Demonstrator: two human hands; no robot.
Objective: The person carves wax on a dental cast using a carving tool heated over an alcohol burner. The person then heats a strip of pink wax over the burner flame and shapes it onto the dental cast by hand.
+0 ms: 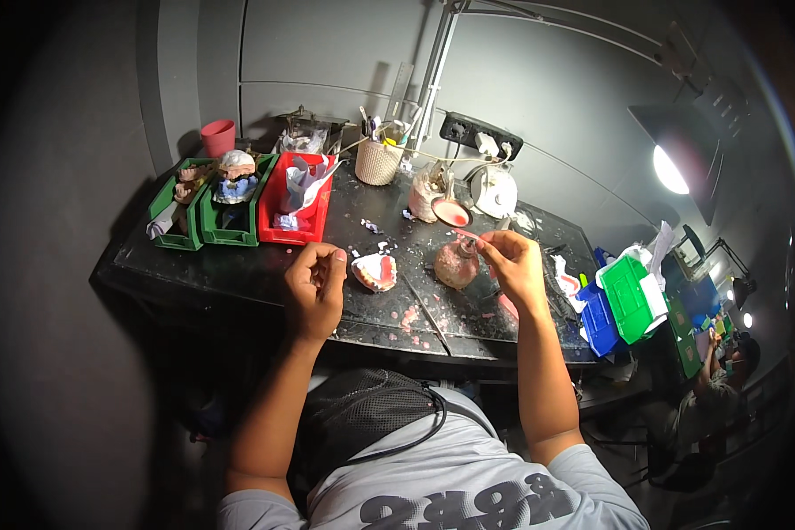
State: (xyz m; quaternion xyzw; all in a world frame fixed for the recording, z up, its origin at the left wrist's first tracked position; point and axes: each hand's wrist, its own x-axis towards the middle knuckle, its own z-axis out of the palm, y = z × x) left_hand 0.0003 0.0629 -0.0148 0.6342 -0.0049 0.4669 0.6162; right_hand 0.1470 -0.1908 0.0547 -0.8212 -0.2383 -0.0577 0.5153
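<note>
Between the thumb and fingers of my right hand (512,265) is a thin pink strip (465,233), apparently wax. It is held over a round, pink-spattered spirit burner (457,265); no flame can be made out. Above the strip, a shallow round dish with pink contents (451,212) sits near the burner. My left hand (316,287) is raised at the table's near side, fingers curled in and nothing visible in them. Beside it on the table lies a dental cast (374,272) with pink wax on its right part. A thin metal tool (427,316) lies between cast and burner.
Green bins (230,237) and a red bin (291,235) with dental models and paper stand at left. A woven tool cup (376,164), a white round device (493,193) and a power strip (481,135) are behind. Blue and green bins (625,299) stand right; another person sits beyond.
</note>
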